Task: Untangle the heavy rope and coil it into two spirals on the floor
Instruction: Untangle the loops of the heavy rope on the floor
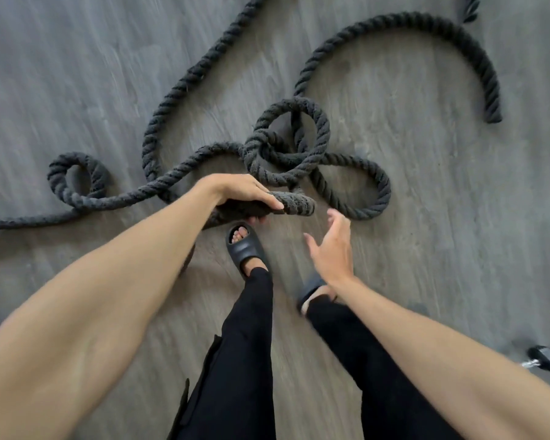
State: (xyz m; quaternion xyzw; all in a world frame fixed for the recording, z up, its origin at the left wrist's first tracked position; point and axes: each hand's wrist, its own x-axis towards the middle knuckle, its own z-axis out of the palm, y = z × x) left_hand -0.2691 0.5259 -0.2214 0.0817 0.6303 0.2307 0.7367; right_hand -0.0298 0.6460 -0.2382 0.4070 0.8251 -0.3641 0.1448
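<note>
Thick dark grey twisted-strand rope [323, 122] lies sprawled on the grey wood-grain floor [77, 74], not coiled. A knot-like tangle of overlapping loops sits mid-frame, just ahead of the person's feet. A small curl lies at the left, with a long run going off the left edge. One strand snakes up to the top edge. A wide arc at upper right ends in a smooth capped tip. The strands look fuzzy and coarse.

The left hand [245, 192] grips a raised bend of the rope near the tangle, fingers curled over the top and wrapped under it. The right hand [331, 246] hangs beside it, apart from the rope, with fingers spread loosely and nothing in it.

Black slide sandal [243, 246] is just below the held bend, and black trousers [245, 344] fill the lower centre. Black hex dumbbell [543, 357] lies at the right edge, well apart from the rope.
</note>
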